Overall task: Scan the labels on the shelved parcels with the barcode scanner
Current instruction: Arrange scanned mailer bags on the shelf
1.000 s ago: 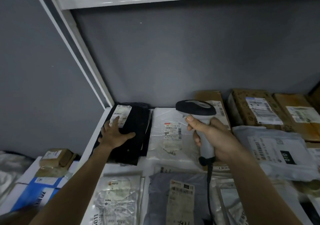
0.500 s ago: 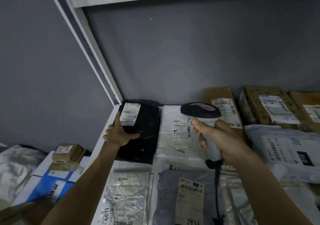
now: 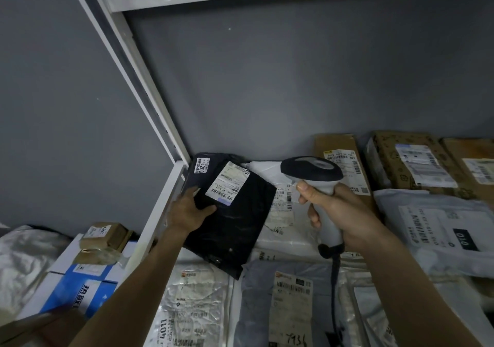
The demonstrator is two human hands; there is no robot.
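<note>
My left hand (image 3: 188,209) grips the left edge of a black parcel (image 3: 235,221) and holds it lifted and tilted, its white label (image 3: 227,183) facing up. Under it, in the shelf's back left corner, lies a second dark parcel (image 3: 200,167) with a small "3200" sticker. My right hand (image 3: 339,210) holds the white barcode scanner (image 3: 312,173) by its handle, its dark head to the right of the black parcel's label. A white parcel (image 3: 280,207) lies between the two hands, partly covered.
Brown cardboard boxes (image 3: 411,159) with labels line the back of the shelf on the right. Grey and silver mailer bags (image 3: 449,229) cover the front. The shelf's white post (image 3: 139,84) stands at the left. Beyond it are a blue-and-white box (image 3: 80,285) and a small brown carton (image 3: 107,235).
My left hand has lifted the top black parcel and swung it rightward over the white parcel, uncovering the dark parcel with the sticker. The scanner has stayed about where it was.
</note>
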